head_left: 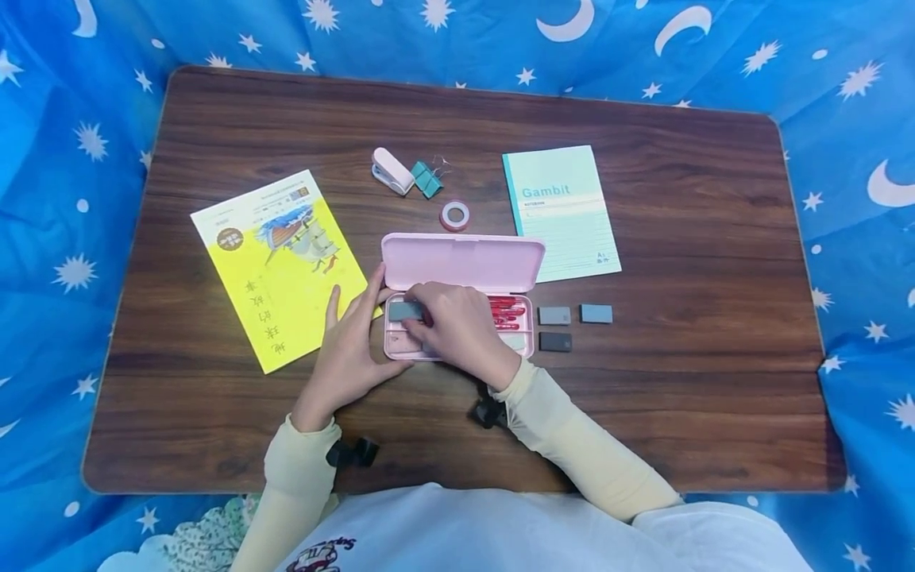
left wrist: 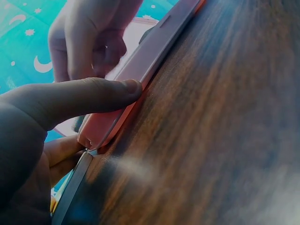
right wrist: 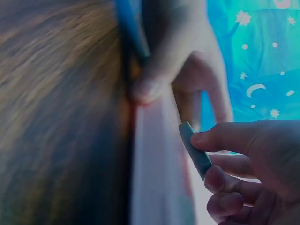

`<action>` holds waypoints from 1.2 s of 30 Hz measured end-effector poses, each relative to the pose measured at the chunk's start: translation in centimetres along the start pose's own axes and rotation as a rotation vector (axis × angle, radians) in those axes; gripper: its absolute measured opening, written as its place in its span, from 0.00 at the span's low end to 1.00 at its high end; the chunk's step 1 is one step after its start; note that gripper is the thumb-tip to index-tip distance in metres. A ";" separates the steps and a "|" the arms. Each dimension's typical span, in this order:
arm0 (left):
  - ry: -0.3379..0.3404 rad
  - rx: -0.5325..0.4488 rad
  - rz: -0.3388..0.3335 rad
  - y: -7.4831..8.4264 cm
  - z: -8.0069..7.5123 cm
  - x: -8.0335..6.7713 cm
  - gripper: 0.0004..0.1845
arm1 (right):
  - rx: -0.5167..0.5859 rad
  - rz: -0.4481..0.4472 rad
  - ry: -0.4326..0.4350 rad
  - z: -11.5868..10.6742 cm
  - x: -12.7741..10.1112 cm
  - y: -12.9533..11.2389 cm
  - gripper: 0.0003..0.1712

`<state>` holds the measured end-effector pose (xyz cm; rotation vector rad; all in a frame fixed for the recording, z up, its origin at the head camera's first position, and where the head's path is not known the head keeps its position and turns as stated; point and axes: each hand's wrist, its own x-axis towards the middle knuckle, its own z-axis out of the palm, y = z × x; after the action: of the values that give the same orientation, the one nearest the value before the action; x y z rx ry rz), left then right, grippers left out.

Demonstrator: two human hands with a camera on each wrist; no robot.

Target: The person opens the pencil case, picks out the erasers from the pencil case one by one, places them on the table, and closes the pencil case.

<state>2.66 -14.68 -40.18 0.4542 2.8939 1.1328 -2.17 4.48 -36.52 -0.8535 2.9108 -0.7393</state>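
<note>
An open pink pencil case [head_left: 461,262] lies mid-table with its lid raised toward the back. My left hand [head_left: 350,342] rests at the case's left end, thumb pressed on the near left corner [left wrist: 105,124], fingers straight. Over the left part of the tray, my right hand [head_left: 457,326] pinches a small grey-blue eraser block [head_left: 405,311] between thumb and fingers [right wrist: 197,152]. Red pens [head_left: 509,312] lie in the tray's right part.
Three more small grey blocks [head_left: 554,316] lie right of the case. A mint notebook [head_left: 561,210] sits behind them, a yellow booklet [head_left: 282,266] to the left. A tape roll [head_left: 454,214], teal binder clips [head_left: 426,179] and a pink-white stapler [head_left: 391,171] lie farther back.
</note>
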 end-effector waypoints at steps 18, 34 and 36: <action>0.007 -0.038 -0.011 0.2 0.2 0.3 0.77 | 0.173 0.081 0.202 -7.3 -7.2 6.9 0.13; 0.013 -0.048 0.000 0.3 -0.1 0.1 0.75 | -0.048 0.275 0.077 -10.5 -14.5 12.6 0.11; 0.013 -0.053 0.002 0.4 0.0 0.1 0.75 | -0.049 0.286 0.070 -10.6 -15.1 12.9 0.11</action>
<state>2.70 -14.42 -39.91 0.4504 2.8674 1.2143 2.59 26.37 -34.56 -0.4057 3.0302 -0.6873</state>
